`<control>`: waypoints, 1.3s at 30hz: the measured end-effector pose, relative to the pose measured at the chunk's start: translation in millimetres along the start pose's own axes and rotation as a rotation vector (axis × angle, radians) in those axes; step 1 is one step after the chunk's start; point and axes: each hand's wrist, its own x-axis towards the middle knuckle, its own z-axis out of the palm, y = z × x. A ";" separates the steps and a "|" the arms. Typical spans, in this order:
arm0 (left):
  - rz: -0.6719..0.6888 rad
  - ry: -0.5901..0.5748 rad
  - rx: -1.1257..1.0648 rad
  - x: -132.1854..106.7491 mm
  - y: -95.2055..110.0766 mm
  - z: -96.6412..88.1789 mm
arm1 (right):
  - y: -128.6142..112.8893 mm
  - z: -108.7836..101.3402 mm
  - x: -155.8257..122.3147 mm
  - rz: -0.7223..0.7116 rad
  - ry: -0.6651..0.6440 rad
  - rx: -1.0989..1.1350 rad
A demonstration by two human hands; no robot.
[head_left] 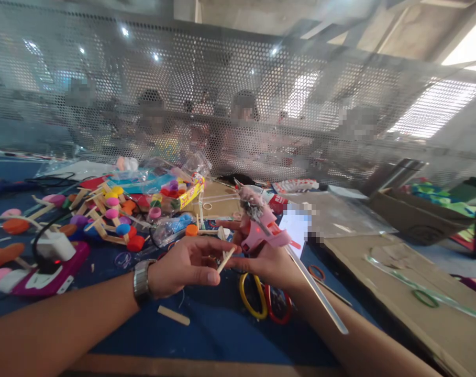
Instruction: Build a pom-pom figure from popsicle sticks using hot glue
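Just beyond the scissors (pixel 257 315), the left hand (pixel 185 262) pinches wooden sticks (pixel 227 259) close beside the right hand (pixel 267 266), which is wrapped around a glue gun (pixel 277 235); I cannot tell whether the two hands touch. A loose stick (pixel 174 315) lies to the left of the scissors, a power strip (pixel 79 257) farther to their left, and a carton (pixel 397 211) well to their right.
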 end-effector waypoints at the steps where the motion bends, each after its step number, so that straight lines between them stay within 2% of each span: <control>1: 0.002 0.000 0.001 0.0 0.1 0.1 | 0.8 0.7 -0.5 -0.002 0.007 0.019; 9: 0.044 0.023 0.014 1.1 -1.3 0.4 | 5.1 1.0 -1.9 -0.033 0.088 0.073; 14: 0.093 0.191 0.090 3.1 0.2 0.1 | 5.8 -2.5 -3.8 -0.019 0.168 0.064; 18: 0.183 0.326 0.315 3.8 2.2 0.8 | 4.0 2.3 -7.7 -0.027 0.143 0.067; 21: 0.243 0.379 0.449 2.5 2.8 3.0 | 1.2 7.4 -11.1 -0.006 0.110 0.064; 28: 0.266 0.449 0.644 -1.6 3.8 5.7 | 3.3 4.3 -16.7 0.009 0.040 0.016; 39: 0.298 0.451 0.759 -0.8 5.4 4.4 | 4.2 3.8 -17.9 0.034 0.025 0.007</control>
